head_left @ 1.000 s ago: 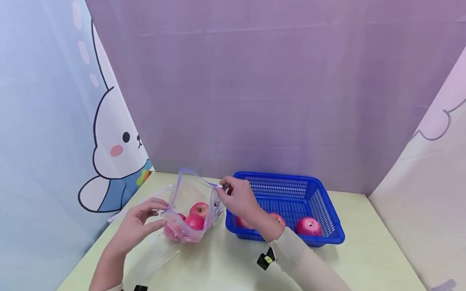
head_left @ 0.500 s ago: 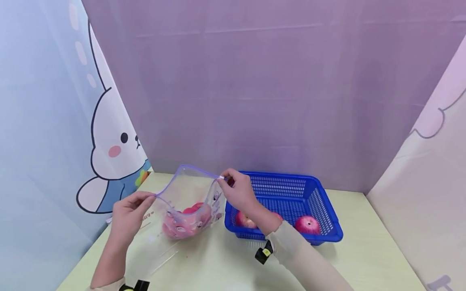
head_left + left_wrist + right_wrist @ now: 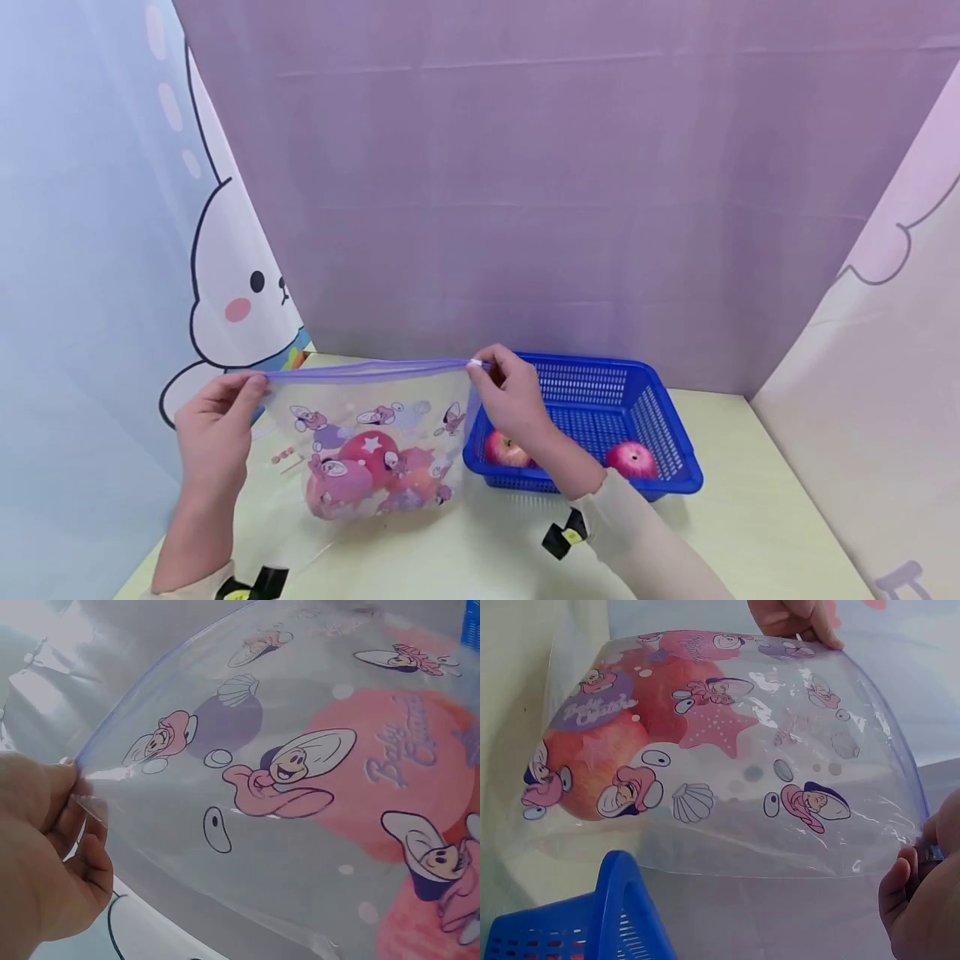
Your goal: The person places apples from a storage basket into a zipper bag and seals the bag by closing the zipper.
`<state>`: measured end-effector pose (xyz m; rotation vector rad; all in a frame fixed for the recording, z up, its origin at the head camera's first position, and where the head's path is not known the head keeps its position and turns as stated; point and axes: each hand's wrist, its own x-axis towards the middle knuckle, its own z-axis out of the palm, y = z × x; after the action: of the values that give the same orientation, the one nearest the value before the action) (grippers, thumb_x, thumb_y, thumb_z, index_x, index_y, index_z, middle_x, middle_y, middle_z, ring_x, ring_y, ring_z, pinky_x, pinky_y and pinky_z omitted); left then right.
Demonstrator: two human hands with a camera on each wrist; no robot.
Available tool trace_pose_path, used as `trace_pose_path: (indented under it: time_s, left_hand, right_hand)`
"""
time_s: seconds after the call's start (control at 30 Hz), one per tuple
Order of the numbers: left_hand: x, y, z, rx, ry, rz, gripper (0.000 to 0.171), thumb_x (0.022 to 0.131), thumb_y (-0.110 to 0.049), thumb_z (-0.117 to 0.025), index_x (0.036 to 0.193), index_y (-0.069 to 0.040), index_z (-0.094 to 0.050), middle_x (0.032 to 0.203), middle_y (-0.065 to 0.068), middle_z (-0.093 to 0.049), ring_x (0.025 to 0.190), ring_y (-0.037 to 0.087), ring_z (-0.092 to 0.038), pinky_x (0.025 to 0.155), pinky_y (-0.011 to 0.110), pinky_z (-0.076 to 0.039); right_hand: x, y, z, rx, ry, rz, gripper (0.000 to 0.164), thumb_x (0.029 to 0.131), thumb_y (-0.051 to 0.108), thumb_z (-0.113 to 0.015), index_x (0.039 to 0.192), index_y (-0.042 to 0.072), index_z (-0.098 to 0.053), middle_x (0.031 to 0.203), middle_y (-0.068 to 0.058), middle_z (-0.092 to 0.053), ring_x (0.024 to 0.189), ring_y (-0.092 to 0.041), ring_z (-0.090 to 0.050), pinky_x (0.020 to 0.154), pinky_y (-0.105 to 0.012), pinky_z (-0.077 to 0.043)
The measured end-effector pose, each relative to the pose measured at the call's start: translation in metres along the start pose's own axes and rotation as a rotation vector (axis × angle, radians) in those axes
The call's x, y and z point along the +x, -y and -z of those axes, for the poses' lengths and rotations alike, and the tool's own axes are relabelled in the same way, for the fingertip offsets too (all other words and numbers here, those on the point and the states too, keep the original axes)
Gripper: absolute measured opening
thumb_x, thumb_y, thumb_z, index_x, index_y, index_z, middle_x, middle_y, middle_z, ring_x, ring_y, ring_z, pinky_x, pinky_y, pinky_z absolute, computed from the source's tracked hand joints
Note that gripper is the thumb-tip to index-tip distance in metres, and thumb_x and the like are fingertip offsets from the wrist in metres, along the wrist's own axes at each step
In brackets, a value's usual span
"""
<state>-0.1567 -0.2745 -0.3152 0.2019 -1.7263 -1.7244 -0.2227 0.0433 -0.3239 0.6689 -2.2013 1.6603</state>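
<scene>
Head view, and from my distant seat I am watching a clear bag [image 3: 431, 408] hanging between two bare hands, its violet top edge [image 3: 360, 372] stretching almost level from one to the other; the left hand [image 3: 213, 429] is pinching the left end of that edge between thumb and bent fingers; the right hand [image 3: 513, 396] is pinching the right end, its thumb and forefinger meeting at a small white slider [image 3: 476, 362]; several red apples [image 3: 352, 482] are sitting in the bottom of the bag, showing through its printed cartoon figures; I am unable to tell whether the base is touching the pale table [image 3: 757, 475]; a blue basket [image 3: 577, 385] is standing just right of the bag, with one apple [image 3: 632, 460] lying toward its right side and another [image 3: 504, 450] by its left, partly behind the right forearm; in the left wrist view I am seeing the corner wrinkling at the left fingertips; in the right wrist view the basket's rim is showing near the bag's side; a purple curtain [image 3: 525, 192] is hanging behind everything
</scene>
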Motion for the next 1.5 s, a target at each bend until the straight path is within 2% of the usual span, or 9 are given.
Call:
trace_pose_path:
  time_s: [0.2, 0.27, 0.37, 0.57, 0.93, 1.07, 1.27, 1.4, 1.5]
  left_hand:
    - [-0.003, -0.009, -0.002, -0.035, 0.023, -0.017, 0.026, 0.078, -0.016, -0.066, 0.093, 0.005, -0.063, 0.078, 0.014, -0.058, 0.065, 0.022, -0.05, 0.055, 0.015, -0.046]
    - [-0.004, -0.012, -0.004, -0.045, 0.036, -0.019, 0.025, 0.078, -0.015, -0.066, 0.093, 0.005, -0.063, 0.078, 0.014, -0.057, 0.066, 0.022, -0.05, 0.056, 0.015, -0.047]
    - [-0.005, -0.014, -0.007, -0.043, 0.076, -0.021, 0.025, 0.079, -0.014, -0.064, 0.095, 0.005, -0.063, 0.08, 0.015, -0.057, 0.068, 0.023, -0.05, 0.06, 0.015, -0.047]
    - [-0.009, -0.009, -0.018, -0.028, 0.215, -0.033, 0.025, 0.082, -0.013, -0.062, 0.097, 0.006, -0.06, 0.078, 0.012, -0.058, 0.072, 0.019, -0.051, 0.06, 0.014, -0.044]
    - [-0.018, 0.007, -0.046, -0.017, 0.423, -0.061, 0.023, 0.085, -0.016, -0.058, 0.098, 0.004, -0.06, 0.083, 0.012, -0.06, 0.076, 0.017, -0.054, 0.062, 0.016, -0.045]
    - [-0.021, 0.009, -0.053, 0.026, 0.468, -0.066, 0.023, 0.086, -0.017, -0.057, 0.098, 0.002, -0.061, 0.085, 0.015, -0.059, 0.075, 0.018, -0.055, 0.064, 0.018, -0.047]
    - [-0.02, 0.011, -0.06, 0.116, 0.501, -0.08, 0.025, 0.086, -0.026, -0.056, 0.099, -0.005, -0.062, 0.084, 0.011, -0.06, 0.076, 0.018, -0.054, 0.056, 0.02, -0.044]
    - [-0.018, 0.01, -0.059, 0.08, 0.521, -0.095, 0.024, 0.086, -0.024, -0.057, 0.098, -0.004, -0.062, 0.084, 0.014, -0.059, 0.075, 0.019, -0.054, 0.055, 0.02, -0.044]
    - [-0.017, 0.011, -0.059, 0.031, 0.543, -0.114, 0.023, 0.085, -0.02, -0.058, 0.097, -0.001, -0.062, 0.085, 0.018, -0.059, 0.075, 0.022, -0.054, 0.059, 0.02, -0.046]
  right_hand:
    - [-0.018, 0.035, 0.015, 0.019, 0.014, 0.009, 0.009, 0.088, 0.019, -0.055, 0.09, 0.011, -0.055, 0.066, -0.005, -0.042, 0.056, -0.018, -0.04, 0.044, -0.024, -0.035]
    - [-0.023, 0.049, 0.021, 0.012, 0.008, -0.007, 0.007, 0.088, 0.016, -0.055, 0.089, 0.01, -0.056, 0.065, -0.006, -0.042, 0.055, -0.019, -0.04, 0.044, -0.024, -0.034]
    - [-0.029, 0.057, 0.028, -0.005, -0.001, -0.027, 0.004, 0.087, 0.014, -0.055, 0.089, 0.01, -0.057, 0.065, -0.006, -0.042, 0.054, -0.017, -0.04, 0.043, -0.024, -0.035]
    - [-0.04, 0.058, 0.048, -0.029, -0.026, -0.015, 0.004, 0.087, 0.014, -0.056, 0.086, 0.01, -0.057, 0.063, -0.006, -0.042, 0.052, -0.019, -0.04, 0.043, -0.024, -0.035]
    - [-0.059, 0.05, 0.077, -0.077, -0.11, -0.085, 0.004, 0.086, 0.012, -0.057, 0.085, 0.009, -0.058, 0.063, -0.007, -0.044, 0.053, -0.018, -0.041, 0.042, -0.023, -0.035]
    - [-0.065, 0.048, 0.086, -0.104, -0.121, -0.09, 0.003, 0.086, 0.012, -0.058, 0.085, 0.009, -0.059, 0.062, -0.006, -0.044, 0.051, -0.017, -0.04, 0.04, -0.024, -0.033]
    - [-0.068, 0.051, 0.092, -0.165, -0.148, -0.13, 0.004, 0.086, 0.014, -0.058, 0.085, 0.01, -0.058, 0.066, -0.006, -0.046, 0.058, -0.019, -0.042, 0.045, -0.023, -0.035]
    - [-0.069, 0.054, 0.089, -0.193, -0.171, -0.174, 0.004, 0.086, 0.014, -0.058, 0.086, 0.01, -0.058, 0.068, -0.007, -0.047, 0.059, -0.02, -0.043, 0.046, -0.022, -0.036]
    - [-0.069, 0.052, 0.088, -0.215, -0.196, -0.182, 0.006, 0.085, 0.015, -0.059, 0.086, 0.009, -0.059, 0.068, -0.007, -0.047, 0.059, -0.019, -0.043, 0.044, -0.023, -0.036]
